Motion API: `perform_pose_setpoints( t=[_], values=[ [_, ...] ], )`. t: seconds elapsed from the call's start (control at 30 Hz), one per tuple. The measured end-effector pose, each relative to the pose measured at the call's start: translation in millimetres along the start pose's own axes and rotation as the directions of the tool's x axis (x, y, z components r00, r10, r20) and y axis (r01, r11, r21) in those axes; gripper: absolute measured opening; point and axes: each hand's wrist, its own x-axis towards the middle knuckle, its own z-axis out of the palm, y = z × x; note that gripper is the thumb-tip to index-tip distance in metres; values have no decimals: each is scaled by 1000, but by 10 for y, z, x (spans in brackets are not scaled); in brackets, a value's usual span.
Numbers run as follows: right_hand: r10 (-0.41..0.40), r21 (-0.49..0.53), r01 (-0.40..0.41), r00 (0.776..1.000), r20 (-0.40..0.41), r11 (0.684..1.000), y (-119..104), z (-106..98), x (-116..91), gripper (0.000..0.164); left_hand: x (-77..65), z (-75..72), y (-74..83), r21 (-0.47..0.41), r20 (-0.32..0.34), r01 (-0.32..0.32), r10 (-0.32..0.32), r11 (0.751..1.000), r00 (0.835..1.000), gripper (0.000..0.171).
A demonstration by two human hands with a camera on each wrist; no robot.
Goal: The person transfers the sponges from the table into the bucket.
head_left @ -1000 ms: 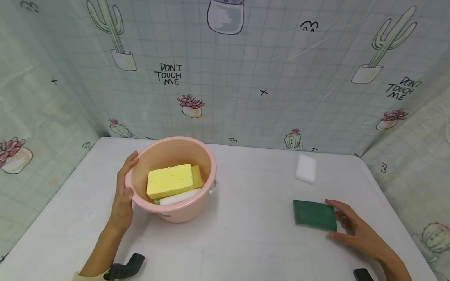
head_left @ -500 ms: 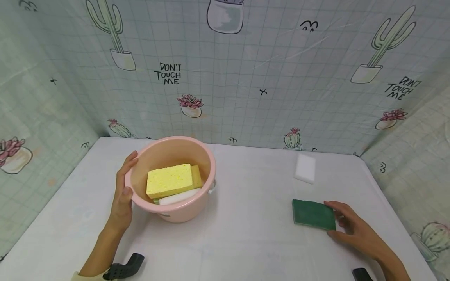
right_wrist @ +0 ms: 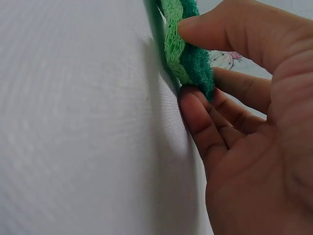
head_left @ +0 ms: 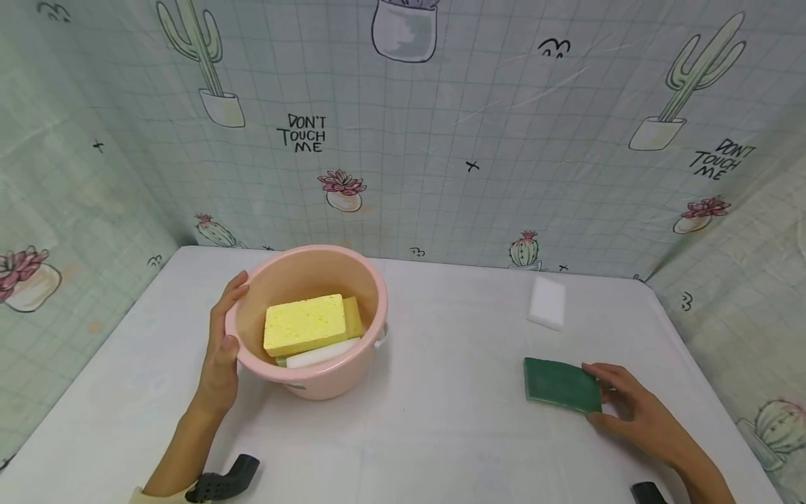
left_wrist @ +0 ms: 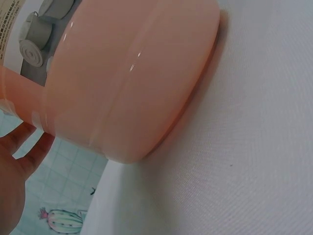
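Observation:
A pink bucket stands on the left of the table, and my left hand grips its rim from the left side. Inside lie a yellow sponge, another yellow piece behind it and a white block. To the right, my right hand pinches the right end of a green scrub sponge between thumb and fingers. In the right wrist view the scrub sponge shows a light green spongy layer and a dark green scouring layer, close over the white surface.
A white rectangular block lies on the white table beyond the green scrub sponge. Fabric printed with cacti hangs along the back and both sides. In the left wrist view, the bucket wall carries a printed label.
The right hand's fingers have shifted slightly left and closed on the green scrub sponge, which has moved a little with them. The left hand and bucket have stayed put.

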Motion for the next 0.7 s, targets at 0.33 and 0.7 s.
perform_pose_setpoints(
  t=[0.33, 0.7],
  values=[
    [-10, 61, 9, 1000, 12, 998, -80, -29, 10, 73, 11, 9, -14, -9, -1, -4, 4, 1000, 1000, 60],
    [-64, 125, 59, 997, 39, 990, -152, -41, 93, 70, 1, 17, 15, -2, -11, 4, -4, 1000, 1000, 61]
  ],
)
